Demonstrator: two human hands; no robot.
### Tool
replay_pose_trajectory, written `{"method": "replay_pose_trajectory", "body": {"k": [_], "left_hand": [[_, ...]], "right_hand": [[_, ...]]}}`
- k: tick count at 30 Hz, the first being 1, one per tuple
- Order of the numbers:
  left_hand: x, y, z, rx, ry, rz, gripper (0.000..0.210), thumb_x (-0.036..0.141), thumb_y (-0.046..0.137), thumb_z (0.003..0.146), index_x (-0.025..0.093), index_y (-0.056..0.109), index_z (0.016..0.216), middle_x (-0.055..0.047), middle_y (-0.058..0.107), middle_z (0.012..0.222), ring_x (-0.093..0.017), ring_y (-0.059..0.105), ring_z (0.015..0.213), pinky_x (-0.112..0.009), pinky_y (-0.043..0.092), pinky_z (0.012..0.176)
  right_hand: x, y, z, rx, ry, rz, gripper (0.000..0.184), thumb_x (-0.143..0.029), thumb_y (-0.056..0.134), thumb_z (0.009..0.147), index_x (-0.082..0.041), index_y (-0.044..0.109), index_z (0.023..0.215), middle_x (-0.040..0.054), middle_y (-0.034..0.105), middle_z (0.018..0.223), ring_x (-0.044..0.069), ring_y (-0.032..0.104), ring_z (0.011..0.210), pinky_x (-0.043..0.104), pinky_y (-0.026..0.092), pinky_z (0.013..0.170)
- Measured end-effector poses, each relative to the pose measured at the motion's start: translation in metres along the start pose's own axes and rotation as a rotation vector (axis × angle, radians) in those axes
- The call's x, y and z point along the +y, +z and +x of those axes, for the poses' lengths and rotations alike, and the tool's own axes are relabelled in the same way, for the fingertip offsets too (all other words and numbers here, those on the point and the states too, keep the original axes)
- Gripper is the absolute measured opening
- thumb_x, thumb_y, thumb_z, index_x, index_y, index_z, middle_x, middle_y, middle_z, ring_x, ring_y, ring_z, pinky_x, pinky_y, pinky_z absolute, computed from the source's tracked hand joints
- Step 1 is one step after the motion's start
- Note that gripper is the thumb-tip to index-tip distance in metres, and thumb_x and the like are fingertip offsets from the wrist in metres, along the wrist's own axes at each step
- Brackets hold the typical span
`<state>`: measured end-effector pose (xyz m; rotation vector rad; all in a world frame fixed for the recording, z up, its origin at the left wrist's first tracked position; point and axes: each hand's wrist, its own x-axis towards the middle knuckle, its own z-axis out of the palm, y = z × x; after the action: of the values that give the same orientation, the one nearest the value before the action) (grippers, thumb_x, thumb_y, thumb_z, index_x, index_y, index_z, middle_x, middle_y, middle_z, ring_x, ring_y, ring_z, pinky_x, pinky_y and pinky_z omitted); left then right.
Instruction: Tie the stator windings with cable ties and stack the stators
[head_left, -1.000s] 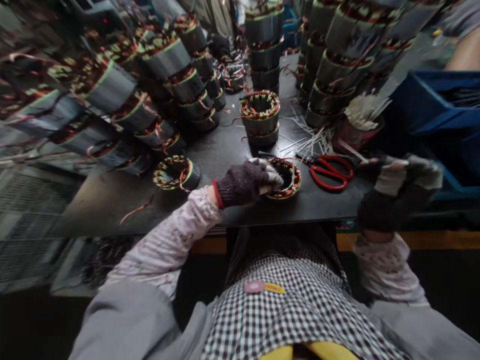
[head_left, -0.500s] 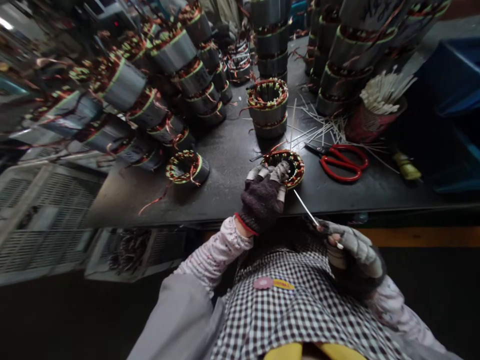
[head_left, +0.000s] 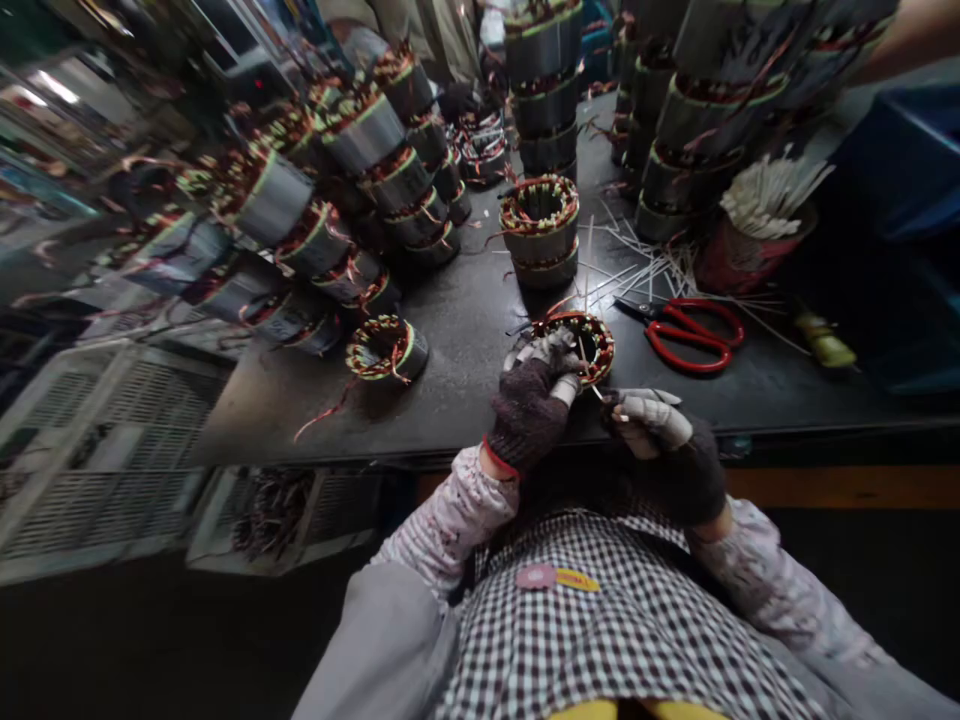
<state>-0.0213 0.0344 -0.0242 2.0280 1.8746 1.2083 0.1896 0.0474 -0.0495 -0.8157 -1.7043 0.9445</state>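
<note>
A motor stator, ring-shaped with copper windings and pale insulation ends, sits near the table's front edge. My left hand, in a dark glove with wrapped fingertips, grips its left rim, the fingers bent over the opening. My right hand, gloved likewise, is closed just below and right of the stator. It pinches a thin white stick, whose far end reaches the stator's near edge. Red-handled scissors lie to the right of the stator.
More stators stand in tall stacks at the back and left; a two-high stack and a single stator are nearer. Loose white sticks lie by a red pot full of them. Plastic crates stand lower left. Another person is behind the stacks.
My right hand has moved up and left with the white stick, bringing its tip to the stator. My left hand stays on the stator, fingers slightly shifted. The camera view has shifted a little.
</note>
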Motion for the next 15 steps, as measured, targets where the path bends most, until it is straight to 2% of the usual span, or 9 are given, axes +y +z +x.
{"method": "replay_pose_trajectory", "body": {"k": [2, 5, 6, 8, 11, 15], "left_hand": [[-0.003, 0.001, -0.003, 0.026, -0.027, -0.114, 0.018, 0.02, 0.074, 0.107, 0.023, 0.089, 0.117, -0.01, 0.089, 0.138, -0.029, 0.082, 0.137, -0.052, 0.065, 0.126], [-0.004, 0.001, -0.005, 0.009, 0.047, -0.14, 0.012, 0.024, 0.081, 0.105, 0.026, 0.091, 0.112, -0.006, 0.092, 0.116, -0.028, 0.084, 0.127, -0.054, 0.066, 0.124], [-0.004, 0.001, -0.005, 0.011, 0.078, -0.137, 0.01, 0.025, 0.082, 0.105, 0.026, 0.091, 0.11, -0.005, 0.092, 0.109, -0.028, 0.084, 0.123, -0.055, 0.066, 0.124], [-0.004, 0.002, -0.005, 0.035, 0.122, -0.147, 0.008, 0.025, 0.083, 0.105, 0.027, 0.091, 0.108, -0.003, 0.092, 0.102, -0.027, 0.085, 0.115, -0.056, 0.066, 0.122], [-0.005, 0.005, -0.005, 0.055, 0.116, -0.166, 0.008, 0.025, 0.085, 0.103, 0.027, 0.09, 0.108, -0.003, 0.092, 0.103, -0.027, 0.085, 0.113, -0.055, 0.067, 0.12], [-0.006, 0.007, -0.006, 0.048, 0.077, -0.184, 0.008, 0.023, 0.086, 0.101, 0.026, 0.09, 0.108, -0.003, 0.092, 0.103, -0.028, 0.085, 0.114, -0.057, 0.064, 0.122]], "right_hand": [[-0.005, 0.0, 0.009, -0.018, 0.057, 0.054, 0.01, -0.038, 0.083, 0.104, -0.029, 0.085, 0.107, 0.006, 0.09, 0.102, 0.026, 0.087, 0.095, 0.046, 0.073, 0.098], [-0.014, -0.002, 0.017, -0.075, 0.253, 0.198, 0.017, -0.045, 0.086, 0.103, -0.028, 0.082, 0.105, 0.0016, 0.086, 0.091, 0.02, 0.079, 0.076, 0.033, 0.068, 0.071], [-0.017, -0.003, 0.019, -0.083, 0.288, 0.218, 0.02, -0.047, 0.088, 0.102, -0.028, 0.082, 0.104, 0.0013, 0.085, 0.091, 0.019, 0.078, 0.076, 0.032, 0.066, 0.069], [-0.021, -0.004, 0.022, -0.08, 0.285, 0.187, 0.021, -0.048, 0.089, 0.101, -0.028, 0.082, 0.103, 0.0023, 0.086, 0.096, 0.021, 0.08, 0.084, 0.033, 0.068, 0.077], [-0.024, -0.005, 0.029, -0.07, 0.257, 0.053, 0.018, -0.046, 0.087, 0.101, -0.028, 0.083, 0.105, 0.0043, 0.088, 0.105, 0.023, 0.082, 0.096, 0.038, 0.069, 0.09], [-0.017, -0.003, 0.04, -0.175, 0.315, -0.025, 0.025, -0.05, 0.081, 0.102, -0.025, 0.083, 0.106, 0.0051, 0.087, 0.098, 0.025, 0.082, 0.09, 0.041, 0.071, 0.087]]}}
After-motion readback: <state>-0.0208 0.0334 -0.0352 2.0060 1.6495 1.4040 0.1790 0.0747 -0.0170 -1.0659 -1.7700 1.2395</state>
